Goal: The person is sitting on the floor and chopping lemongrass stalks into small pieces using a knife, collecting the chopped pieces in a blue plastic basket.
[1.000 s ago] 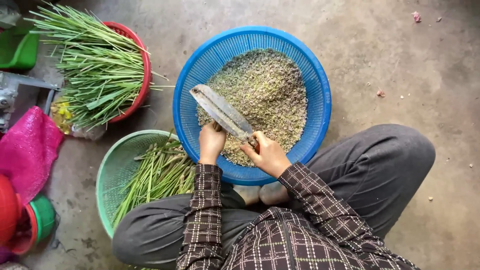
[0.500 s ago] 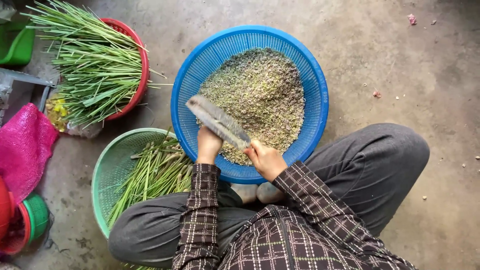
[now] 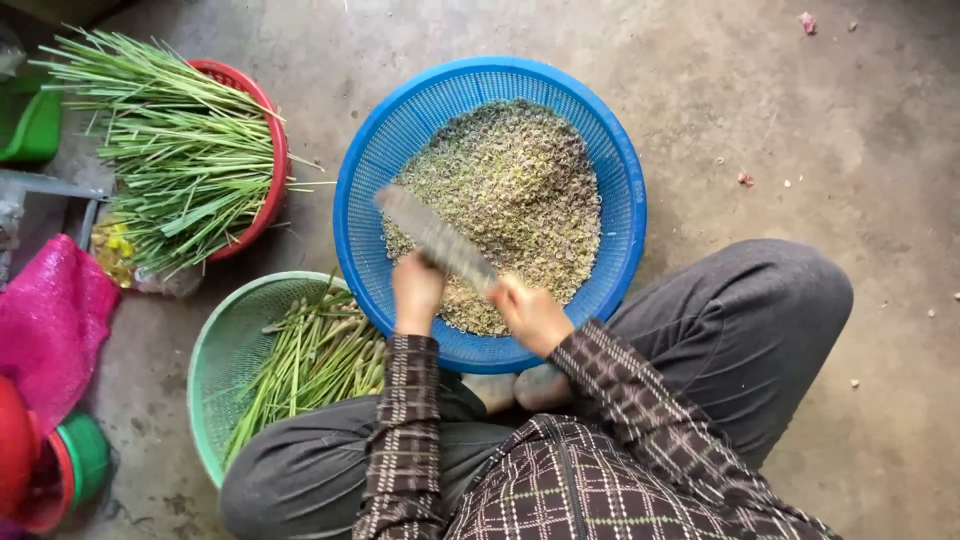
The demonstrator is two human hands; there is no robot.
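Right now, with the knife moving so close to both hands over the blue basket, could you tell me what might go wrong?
1. The knife is blurred mid-swing, its blade right beside the left hand; a slip could cut those fingers.
2. The blue basket sits on bare floor and could shift, spilling chopped pieces.
3. Bits might fly onto the concrete floor.

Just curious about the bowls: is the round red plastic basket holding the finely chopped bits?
No, the round red plastic basket holds long green stalks; the chopped bits fill the round blue plastic basket.
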